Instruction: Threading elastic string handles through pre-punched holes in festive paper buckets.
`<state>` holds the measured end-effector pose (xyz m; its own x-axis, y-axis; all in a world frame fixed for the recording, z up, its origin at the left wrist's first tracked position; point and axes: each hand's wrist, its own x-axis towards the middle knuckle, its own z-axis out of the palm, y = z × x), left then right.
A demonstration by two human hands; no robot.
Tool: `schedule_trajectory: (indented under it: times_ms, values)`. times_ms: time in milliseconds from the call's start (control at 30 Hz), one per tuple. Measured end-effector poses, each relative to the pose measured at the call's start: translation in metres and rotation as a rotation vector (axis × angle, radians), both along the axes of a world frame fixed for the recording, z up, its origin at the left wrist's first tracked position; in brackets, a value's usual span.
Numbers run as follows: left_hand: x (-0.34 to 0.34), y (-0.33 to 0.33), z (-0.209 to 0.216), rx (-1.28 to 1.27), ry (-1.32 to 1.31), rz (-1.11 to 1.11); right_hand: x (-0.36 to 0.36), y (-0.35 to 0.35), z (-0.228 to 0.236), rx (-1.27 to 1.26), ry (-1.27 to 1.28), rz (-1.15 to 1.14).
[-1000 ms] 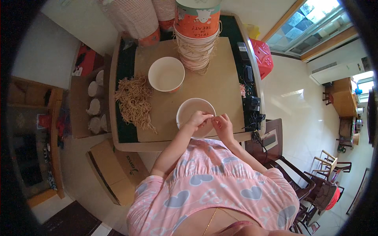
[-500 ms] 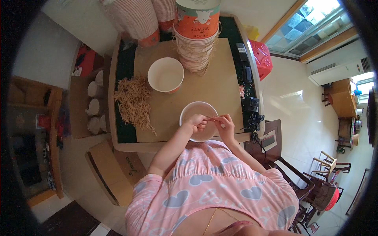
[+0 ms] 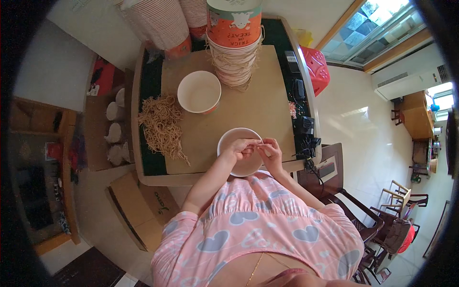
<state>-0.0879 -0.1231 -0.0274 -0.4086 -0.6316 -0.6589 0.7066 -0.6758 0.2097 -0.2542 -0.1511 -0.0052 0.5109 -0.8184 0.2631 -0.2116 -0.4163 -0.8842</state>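
Note:
A white-lined paper bucket (image 3: 228,137) stands at the table's near edge, its open mouth facing up, against my front. Over its mouth my left hand (image 3: 243,148) is closed in a pinch, the fingertips meeting those of my right hand (image 3: 271,154). Between the fingertips is a thin pale strand that looks like cord; most of it is hidden by the fingers. My right hand is pinched too, thumb against forefinger. Left of centre stands another open paper bucket (image 3: 199,92), white inside. A tangled heap of tan cord (image 3: 161,126) lies at the table's left.
Stacked orange buckets with cord handles (image 3: 235,43) stand at the back of a cardboard sheet (image 3: 267,103). Taller bucket stacks (image 3: 158,24) rise at the far left. Black adapters and cables (image 3: 306,126) line the right edge, beside a pink stool (image 3: 315,71). A cardboard box (image 3: 143,205) sits below left.
My hands have drawn slightly closer together over the near bucket, the fingertips now meeting. The whole view has shifted a little; the other buckets and the cord heap lie as before.

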Motion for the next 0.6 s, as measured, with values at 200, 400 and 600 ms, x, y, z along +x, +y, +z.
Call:
schedule_trajectory:
  times_ms: [200, 400, 600]
  values:
    - [-0.018, 0.006, -0.003, -0.285, -0.848, 0.189, 0.012, -0.006, 0.014, 0.033, 0.026, -0.089]
    - [-0.016, 0.009, 0.022, -0.562, -1.529, 0.105, 0.025, -0.017, 0.011, 0.117, 0.019, -0.06]
    - [-0.013, 0.017, 0.022, -0.559, -1.504, 0.201, 0.03, -0.024, 0.03, 0.104, 0.125, -0.009]
